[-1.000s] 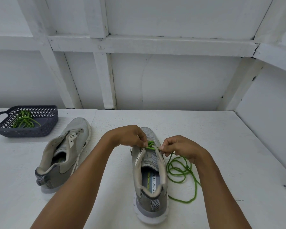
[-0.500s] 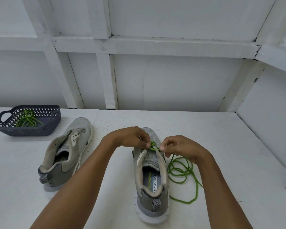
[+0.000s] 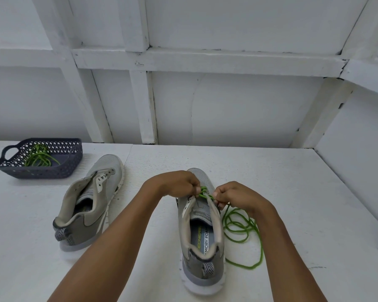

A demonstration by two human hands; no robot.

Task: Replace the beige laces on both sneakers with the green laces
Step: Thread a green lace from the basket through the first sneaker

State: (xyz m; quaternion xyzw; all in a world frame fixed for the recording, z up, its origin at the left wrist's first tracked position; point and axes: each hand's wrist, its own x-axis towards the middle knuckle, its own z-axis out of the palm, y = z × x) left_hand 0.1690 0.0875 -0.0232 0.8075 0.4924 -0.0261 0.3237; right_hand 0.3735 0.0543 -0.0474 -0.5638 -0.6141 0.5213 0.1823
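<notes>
While both sets of fingertips pinch it at the front eyelets, the green lace [image 3: 203,191] crosses the throat of the near sneaker [image 3: 202,243]: the left hand [image 3: 179,185] is curled on the strand at the left eyelet row, and the right hand [image 3: 236,196] nips it at the right row, though exactly which eyelet each end sits in is too small to tell. From there the spare length trails off the right side and lies in loose loops on the table [image 3: 292,192], touching the shoe's flank. It looks thin, round, limp and light, so it is best held close to the tip, where it stays stiff enough to thread; the slack could snag or tangle. The far sneaker [image 3: 92,205] stands unlaced to the left, and a second green lace [image 3: 38,156] waits in the basket [image 3: 42,171].
</notes>
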